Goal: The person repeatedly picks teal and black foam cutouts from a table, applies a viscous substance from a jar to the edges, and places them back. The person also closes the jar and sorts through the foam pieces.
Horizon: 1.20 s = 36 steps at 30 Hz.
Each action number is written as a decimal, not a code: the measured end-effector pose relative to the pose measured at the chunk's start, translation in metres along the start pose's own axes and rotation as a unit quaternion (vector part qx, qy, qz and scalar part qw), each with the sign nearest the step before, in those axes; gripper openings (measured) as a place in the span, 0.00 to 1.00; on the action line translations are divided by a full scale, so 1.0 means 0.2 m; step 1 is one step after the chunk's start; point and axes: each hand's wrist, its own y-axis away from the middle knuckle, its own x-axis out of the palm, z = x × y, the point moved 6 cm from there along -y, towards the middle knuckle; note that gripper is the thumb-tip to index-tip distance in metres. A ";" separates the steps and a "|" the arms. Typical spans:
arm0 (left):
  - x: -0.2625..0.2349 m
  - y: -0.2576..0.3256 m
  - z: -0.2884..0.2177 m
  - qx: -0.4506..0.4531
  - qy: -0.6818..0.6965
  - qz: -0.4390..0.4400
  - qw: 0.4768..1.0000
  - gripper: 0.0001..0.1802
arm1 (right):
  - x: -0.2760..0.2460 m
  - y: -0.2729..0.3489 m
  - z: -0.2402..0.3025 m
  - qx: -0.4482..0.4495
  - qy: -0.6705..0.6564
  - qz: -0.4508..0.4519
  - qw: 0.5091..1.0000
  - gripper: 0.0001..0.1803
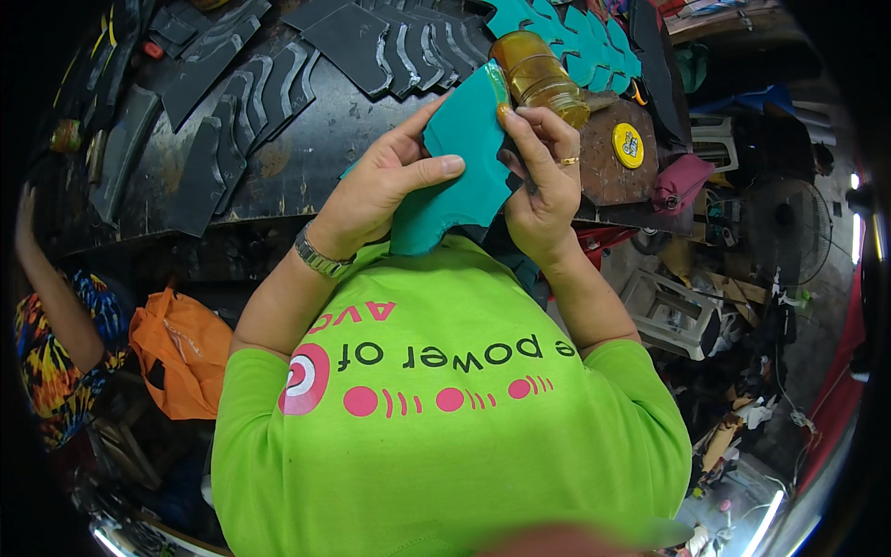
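My left hand (385, 181) holds a teal flat cut piece (459, 139), thumb on its face and fingers behind it. The piece looks like leather or a similar sheet, with a curved lower edge and a glossy, wet-looking strip along its upper right edge. My right hand (548, 176) is closed at that right edge. Its index fingertip, with something yellowish on it, touches the edge near the glossy strip. Dark material shows between the right fingers and the teal piece. Just beyond the hands, a jar of amber liquid (538, 79) lies tilted or on its side; I cannot tell which.
Black cut pieces (390, 46) lie in overlapping rows across the dark table (278, 172). More teal pieces (580, 42) are fanned out behind the jar. A round yellow lid (627, 146) and maroon cloth (682, 181) are at right. Another person's arm (60, 288) and an orange bag (176, 353) are left.
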 end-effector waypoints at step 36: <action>-0.12 0.01 0.01 -0.018 0.122 -0.041 0.991 0.18 | -0.36 0.02 -0.19 0.222 0.240 0.231 0.917 0.26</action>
